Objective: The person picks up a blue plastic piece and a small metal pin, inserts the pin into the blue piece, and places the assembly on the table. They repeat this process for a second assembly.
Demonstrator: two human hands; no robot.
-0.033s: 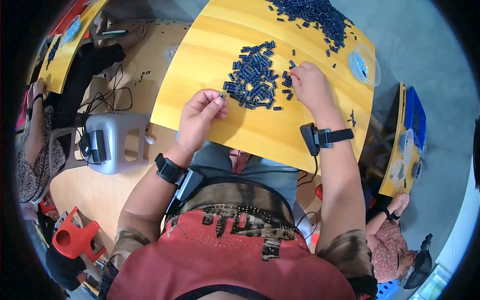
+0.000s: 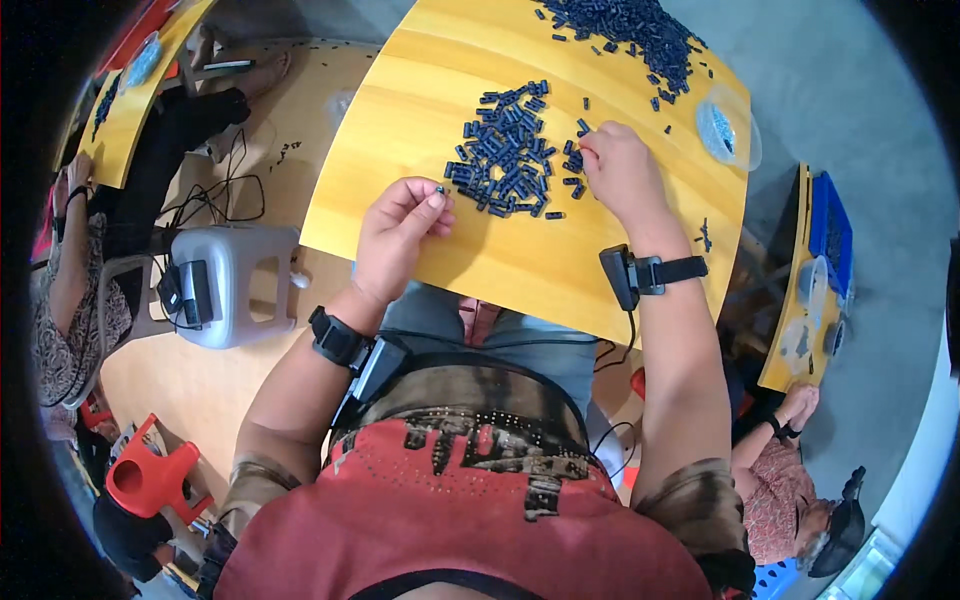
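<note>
My left hand (image 2: 403, 225) hovers over the near left part of the yellow table (image 2: 370, 150). Its thumb and forefinger pinch a small black piece (image 2: 440, 190), with only the tip showing. To the right of that hand lies a loose pile of short black cylindrical pieces (image 2: 505, 150). My right hand (image 2: 622, 170) is at a few black pieces (image 2: 573, 160) just right of the pile. Its fingers are drawn together and point down at the tabletop; whatever they grip is hidden behind them.
A larger heap of black pieces (image 2: 640, 35) covers the table's far edge. A clear tub of light blue bits (image 2: 717, 132) stands at the far right. Several thin black parts (image 2: 704, 236) lie near the right edge. A grey stool (image 2: 232, 285) is at left; other people sit both sides.
</note>
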